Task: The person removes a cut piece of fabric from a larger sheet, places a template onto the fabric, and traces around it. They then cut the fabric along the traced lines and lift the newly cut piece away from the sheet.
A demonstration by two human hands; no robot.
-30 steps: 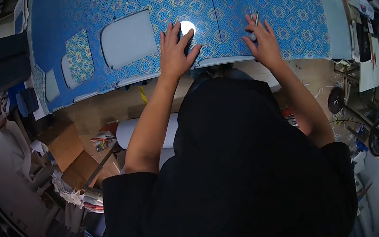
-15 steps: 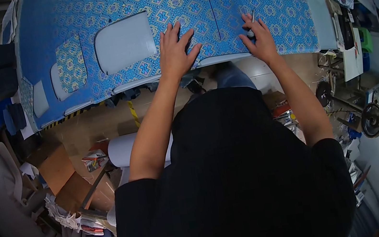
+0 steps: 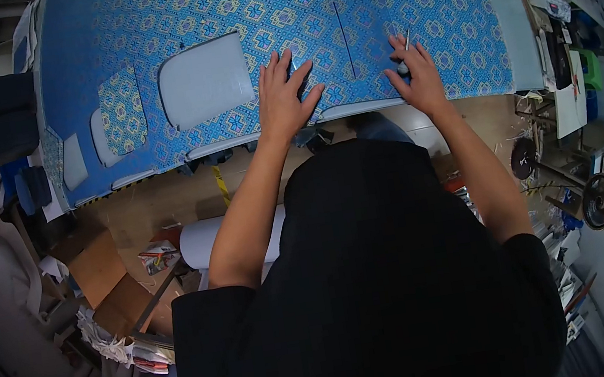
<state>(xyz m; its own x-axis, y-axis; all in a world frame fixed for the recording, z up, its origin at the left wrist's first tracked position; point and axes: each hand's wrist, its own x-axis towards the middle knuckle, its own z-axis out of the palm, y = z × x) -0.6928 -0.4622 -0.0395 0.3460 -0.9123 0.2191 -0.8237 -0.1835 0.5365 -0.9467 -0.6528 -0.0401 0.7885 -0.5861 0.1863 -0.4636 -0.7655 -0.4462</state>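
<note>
Blue patterned fabric [image 3: 307, 3] covers the table in front of me. My left hand [image 3: 283, 98] lies on it with fingers spread, just right of a rounded cut-out [image 3: 206, 81] that shows a pale grey surface. Near the front edge, my right hand [image 3: 419, 79] holds a small pointed tool [image 3: 404, 67] between thumb and fingers, its thin tip pointing away from me. A dark straight line [image 3: 345, 40] runs on the fabric between my hands. At the left a loose patterned piece [image 3: 122, 113] partly covers another grey opening.
Dark folded material [image 3: 3, 119] sits beyond the table's left end. Papers and a green container [image 3: 590, 69] are at the right. Below the table are a white roll [image 3: 201, 241], an open cardboard box [image 3: 102, 274] and a round metal wheel [image 3: 600, 201].
The whole view has shifted, so the table and fabric appear slightly lower. Both hands keep nearly the same places on the fabric.
</note>
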